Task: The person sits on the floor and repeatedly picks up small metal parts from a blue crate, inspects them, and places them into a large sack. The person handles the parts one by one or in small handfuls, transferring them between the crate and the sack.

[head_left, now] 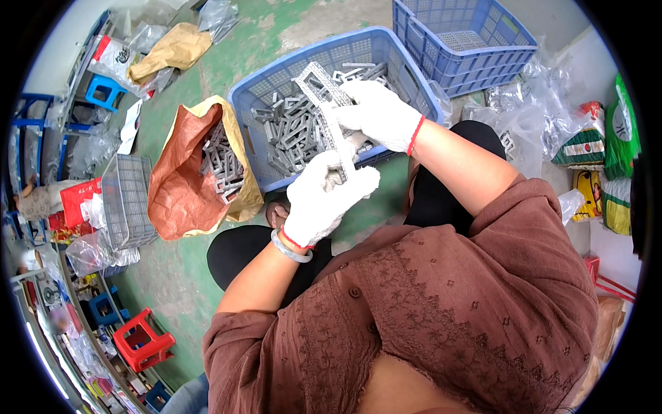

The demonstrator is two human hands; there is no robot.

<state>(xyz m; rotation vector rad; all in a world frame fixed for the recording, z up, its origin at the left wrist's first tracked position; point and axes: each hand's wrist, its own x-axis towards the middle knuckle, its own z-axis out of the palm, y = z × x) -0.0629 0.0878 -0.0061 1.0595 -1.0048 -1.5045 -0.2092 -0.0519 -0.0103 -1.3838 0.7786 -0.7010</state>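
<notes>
Both my hands wear white knitted gloves with red cuffs. My left hand (325, 200) is closed round the near end of a long, narrow grey metal frame (336, 138). Higher up, my right hand (381, 116) grips the same piece near its middle; whether a second frame lies against it I cannot tell. The piece is tilted over the near side of a blue plastic basket (243, 84). Many similar grey metal frames (295, 141) lie heaped in that basket. To its left, an open woven sack (176, 186) with an orange-brown inside holds more frames (222, 164).
A second blue crate (452, 72) stands at the back right, beside clear plastic bags (541, 103). On the left are a grey crate (127, 200), a red stool (143, 339) and a blue stool (105, 91). My knees flank the basket's near side.
</notes>
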